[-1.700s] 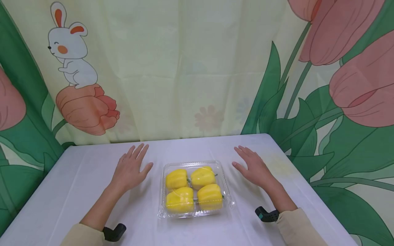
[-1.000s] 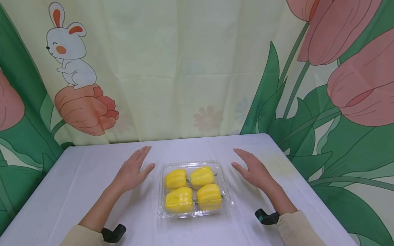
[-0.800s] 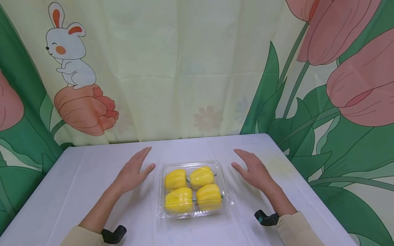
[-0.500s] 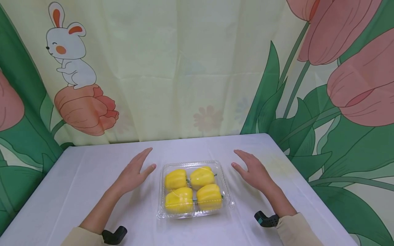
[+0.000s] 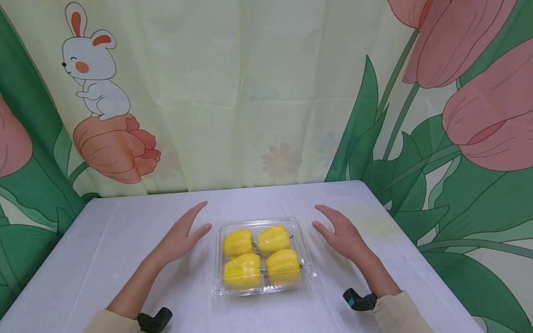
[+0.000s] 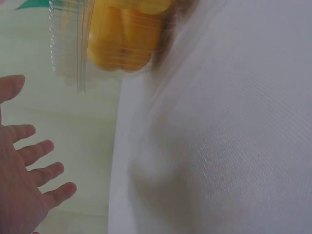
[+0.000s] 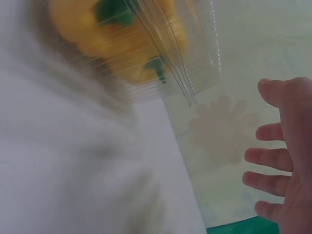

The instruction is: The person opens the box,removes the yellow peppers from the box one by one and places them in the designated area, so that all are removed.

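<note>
A clear plastic clamshell box with its lid down lies mid-table. Inside are several yellow bell peppers with green stems. My left hand hovers left of the box, turned edge-on, fingers extended and thumb apart. To the right of the box, my right hand mirrors it, its fingers pointing forward and inward. Both palms face the box across a gap, and neither touches it. The left wrist view shows spread fingers with nothing in them; likewise the right wrist view has bare, spread fingers.
A white cloth covers the table. Behind it hangs a curtain printed with a rabbit and tulips, close to the table's far edge. Black wrist cameras are strapped at both sleeves.
My left hand has rolled from palm-down to edge-on and shifted slightly right. The right hand has rolled edge-on too and come slightly nearer. The box of peppers stays in place.
</note>
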### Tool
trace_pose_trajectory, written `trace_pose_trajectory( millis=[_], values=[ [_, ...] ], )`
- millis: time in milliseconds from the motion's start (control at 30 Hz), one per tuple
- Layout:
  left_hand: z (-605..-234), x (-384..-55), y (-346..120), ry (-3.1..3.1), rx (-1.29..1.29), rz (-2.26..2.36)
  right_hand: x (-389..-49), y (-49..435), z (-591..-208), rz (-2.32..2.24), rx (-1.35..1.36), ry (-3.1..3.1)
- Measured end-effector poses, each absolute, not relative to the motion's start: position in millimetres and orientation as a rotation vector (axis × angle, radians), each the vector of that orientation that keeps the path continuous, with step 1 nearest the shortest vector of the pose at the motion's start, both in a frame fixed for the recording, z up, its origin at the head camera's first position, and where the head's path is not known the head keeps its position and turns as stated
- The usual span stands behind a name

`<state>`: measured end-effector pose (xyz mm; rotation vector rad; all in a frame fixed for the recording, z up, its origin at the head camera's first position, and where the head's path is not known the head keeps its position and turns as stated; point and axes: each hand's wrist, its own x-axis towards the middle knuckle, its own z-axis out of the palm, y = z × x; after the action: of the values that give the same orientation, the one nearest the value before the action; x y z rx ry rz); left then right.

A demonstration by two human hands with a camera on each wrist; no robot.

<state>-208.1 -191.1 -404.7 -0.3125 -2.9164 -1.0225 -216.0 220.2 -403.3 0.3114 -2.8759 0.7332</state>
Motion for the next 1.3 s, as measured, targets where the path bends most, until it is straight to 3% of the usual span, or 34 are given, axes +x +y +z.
trace_pose_trajectory(
  millis=[1300],
  values=[
    [-405,-194,-182,-2.783,-0.393,-1.349,-203,212,-403,1.0,0.372,-2.783]
  ],
)
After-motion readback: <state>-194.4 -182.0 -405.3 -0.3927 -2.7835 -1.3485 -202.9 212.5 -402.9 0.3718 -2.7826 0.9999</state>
